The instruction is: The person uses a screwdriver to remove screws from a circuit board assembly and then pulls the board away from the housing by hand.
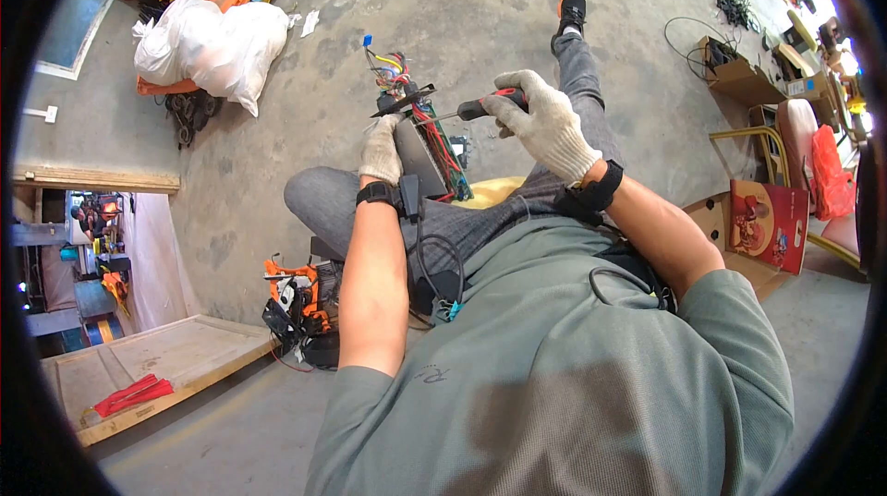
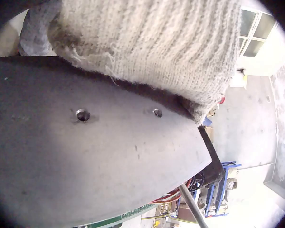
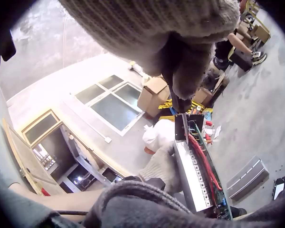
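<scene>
Over the lap, my gloved left hand [image 1: 381,150] grips one side of an electronic unit with a grey metal plate [image 1: 419,162], red wires [image 1: 442,147] and a green circuit board [image 1: 462,184]. Screw holes dot the plate [image 2: 99,156] in the left wrist view, below the knitted glove [image 2: 152,42]. A red-and-black screwdriver [image 1: 494,105] is held by its handle in my gloved right hand [image 1: 547,127]. Its shaft [image 2: 193,208] reaches to the unit's far end, by a black end plate [image 3: 195,120]; the tip is hidden.
White bags [image 1: 217,48] lie at the left wall. An orange machine [image 1: 309,297] stands by the left knee. On the floor beyond the unit is a grey metal cover [image 3: 248,178]. Cardboard boxes [image 1: 739,76] and a chair [image 1: 799,140] stand at the right.
</scene>
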The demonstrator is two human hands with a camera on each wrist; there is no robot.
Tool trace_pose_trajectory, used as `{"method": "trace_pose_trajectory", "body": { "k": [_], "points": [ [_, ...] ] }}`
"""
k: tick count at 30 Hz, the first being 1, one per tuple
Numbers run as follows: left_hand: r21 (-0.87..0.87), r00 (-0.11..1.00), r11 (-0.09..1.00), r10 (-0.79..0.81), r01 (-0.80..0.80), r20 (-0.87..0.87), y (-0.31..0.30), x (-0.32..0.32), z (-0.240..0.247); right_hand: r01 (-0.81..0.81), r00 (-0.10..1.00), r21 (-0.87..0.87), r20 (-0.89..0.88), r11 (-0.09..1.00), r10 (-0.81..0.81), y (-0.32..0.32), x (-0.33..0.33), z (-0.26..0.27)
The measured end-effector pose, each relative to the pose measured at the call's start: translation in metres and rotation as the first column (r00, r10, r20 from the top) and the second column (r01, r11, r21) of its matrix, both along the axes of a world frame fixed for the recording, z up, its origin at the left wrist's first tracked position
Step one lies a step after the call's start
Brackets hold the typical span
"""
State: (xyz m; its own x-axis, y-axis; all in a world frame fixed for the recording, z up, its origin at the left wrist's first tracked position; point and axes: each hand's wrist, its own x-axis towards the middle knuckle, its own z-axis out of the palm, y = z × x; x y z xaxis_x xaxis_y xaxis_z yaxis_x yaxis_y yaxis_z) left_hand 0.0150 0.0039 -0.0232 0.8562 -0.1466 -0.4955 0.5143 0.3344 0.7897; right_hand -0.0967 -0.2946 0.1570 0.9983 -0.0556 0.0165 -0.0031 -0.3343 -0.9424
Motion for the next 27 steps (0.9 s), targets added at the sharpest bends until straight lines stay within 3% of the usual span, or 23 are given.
{"method": "trace_pose_trajectory", "body": {
  "k": [7, 19, 27],
  "points": [
    [-0.014, 0.999, 0.999, -0.031, 0.03, -0.04, 0.007, 0.008, -0.017, 0.008, 0.999, -0.015, -0.032, 1.0, -0.009, 0.0, 0.0, 0.001],
    [-0.054, 0.999, 0.997, -0.047, 0.048, 0.017, 0.001, -0.001, -0.003, -0.003, 1.0, -0.034, -0.014, 0.999, 0.003, 0.0, -0.001, 0.002],
    [-0.032, 0.998, 0.997, -0.063, 0.064, 0.02, -0.005, -0.008, 0.018, -0.047, 0.979, -0.052, -0.201, 0.998, 0.035, -0.005, 0.003, 0.011]
  ]
}}
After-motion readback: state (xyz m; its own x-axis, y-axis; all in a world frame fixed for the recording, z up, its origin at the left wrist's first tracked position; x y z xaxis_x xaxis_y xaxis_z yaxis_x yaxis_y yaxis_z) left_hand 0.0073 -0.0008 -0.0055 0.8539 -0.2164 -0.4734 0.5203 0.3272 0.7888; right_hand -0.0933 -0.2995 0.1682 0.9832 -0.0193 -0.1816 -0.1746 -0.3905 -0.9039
